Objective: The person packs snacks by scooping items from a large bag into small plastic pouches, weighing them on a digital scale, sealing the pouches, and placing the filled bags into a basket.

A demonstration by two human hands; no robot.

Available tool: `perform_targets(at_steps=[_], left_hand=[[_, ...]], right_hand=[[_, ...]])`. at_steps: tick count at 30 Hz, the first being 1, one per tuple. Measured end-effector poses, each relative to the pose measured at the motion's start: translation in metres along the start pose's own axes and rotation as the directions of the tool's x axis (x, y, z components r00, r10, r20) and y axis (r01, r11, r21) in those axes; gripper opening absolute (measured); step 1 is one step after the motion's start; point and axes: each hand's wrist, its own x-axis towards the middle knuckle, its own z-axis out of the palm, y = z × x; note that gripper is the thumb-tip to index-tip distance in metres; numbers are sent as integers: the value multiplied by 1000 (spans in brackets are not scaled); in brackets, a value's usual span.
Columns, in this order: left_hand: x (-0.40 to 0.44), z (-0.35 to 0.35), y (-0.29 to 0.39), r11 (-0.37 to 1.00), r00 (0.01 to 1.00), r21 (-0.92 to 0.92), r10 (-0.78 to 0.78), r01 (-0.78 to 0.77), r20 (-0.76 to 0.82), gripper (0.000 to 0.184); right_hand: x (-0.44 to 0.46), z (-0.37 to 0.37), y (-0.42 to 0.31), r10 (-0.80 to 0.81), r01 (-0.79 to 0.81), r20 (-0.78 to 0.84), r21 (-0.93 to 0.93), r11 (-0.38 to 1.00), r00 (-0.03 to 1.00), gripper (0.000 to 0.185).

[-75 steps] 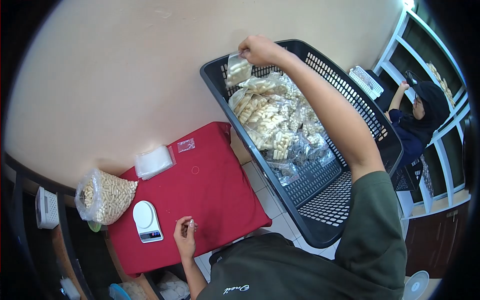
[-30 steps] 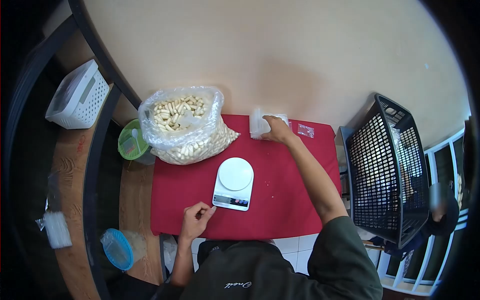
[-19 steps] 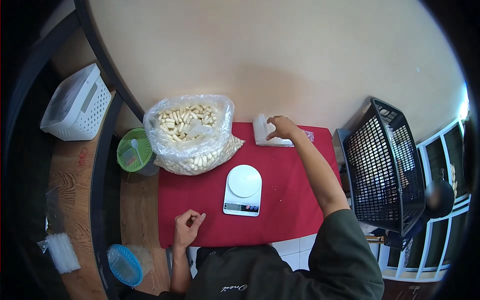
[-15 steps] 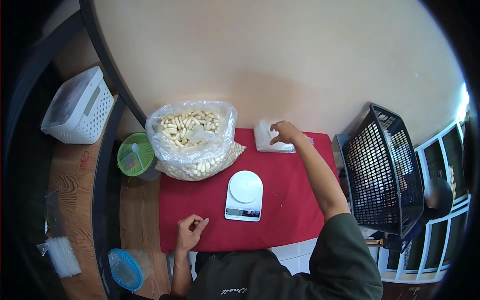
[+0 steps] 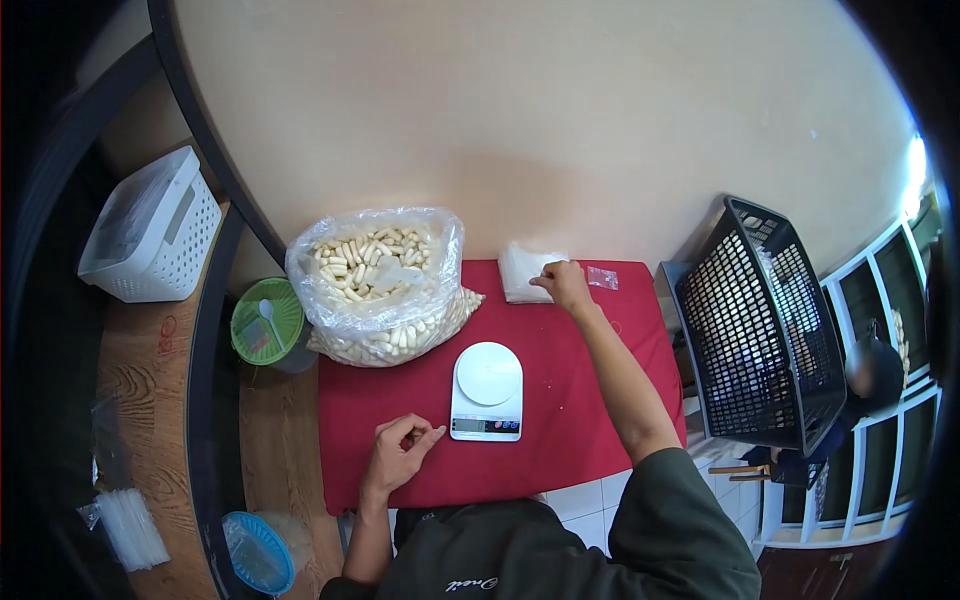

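A stack of clear plastic bags [image 5: 519, 274] lies at the far edge of the red-covered table. My right hand [image 5: 566, 284] reaches over its right side, thumb and fingers pinched at the edge of a bag. Close to the table's front edge, my left hand [image 5: 399, 457] is curled with thumb and fingertips together, and nothing shows in it. Just beyond it to the right stands a white kitchen scale [image 5: 487, 392] with a bare round platform. A large open plastic bag of pale, finger-shaped snack pieces [image 5: 385, 335] sits at the table's back left.
A small clear packet [image 5: 603, 278] lies right of the stack. Beyond the table's right edge is a black crate [image 5: 750, 330]. To the left are a green-lidded tub [image 5: 262, 345], a blue basket [image 5: 284, 560] and a white basket [image 5: 165, 245] on a wooden shelf. Another person sits at far right.
My right hand has closed from spread fingers into a pinch at the bag stack. My left hand has risen slightly and shifted right towards the scale, its fingers curling more.
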Motion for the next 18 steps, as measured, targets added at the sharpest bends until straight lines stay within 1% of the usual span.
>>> perform_targets(at_steps=[2,3,5,6,7,8,9,10,11,12,13,14,15,16,17,18], left_hand=[[0,-1,7,999,998,16,-34,33,61,18],[0,0,7,999,998,17,-30,29,63,18],[2,0,5,1000,997,8,-28,28,77,17],[2,1,7,1000,996,7,-25,25,83,17],[6,1,11,1000,996,15,-26,25,81,16],[11,1,14,999,997,23,-26,24,78,15],[18,3,19,1000,996,23,-20,18,84,15],[30,9,26,997,996,4,80,-80,30,13],[41,16,34,985,985,-9,171,-172,-33,15],[53,23,43,985,985,-14,173,-173,-23,15],[64,31,53,974,974,-65,210,-216,-86,20],[73,40,61,959,959,-113,241,-259,-149,26],[81,50,70,960,962,-116,239,-255,-133,26],[89,60,78,963,968,-110,240,-247,-77,29],[95,69,84,965,971,-104,240,-241,-19,33],[101,80,86,956,971,-221,220,-195,96,30]], right_hand=[[-4,2,11,60,-97,156,240,966,986,23],[-5,7,19,61,-97,152,241,966,986,23],[-8,19,35,93,-142,117,542,828,989,19],[-14,14,35,99,-145,113,542,828,989,19],[-18,6,37,148,-110,-27,539,835,989,17],[-23,-4,34,194,-77,-168,532,843,967,16],[-36,-24,20,198,-77,-174,531,844,965,16],[-58,-48,10,194,-39,-265,496,868,944,16],[-79,-71,-6,181,-3,-347,456,890,920,17],[-97,-87,-16,161,29,-271,583,812,949,17],[-116,-101,-25,131,46,-196,701,712,972,17],[-135,-112,-37,146,34,-195,702,712,970,17],[-152,-123,-50,121,-1,-85,813,583,989,16],[-166,-129,-60,78,-48,15,897,439,997,16],[-180,-132,-68,96,-53,12,898,438,995,16],[-192,-133,-76,105,-85,47,918,388,993,15]])
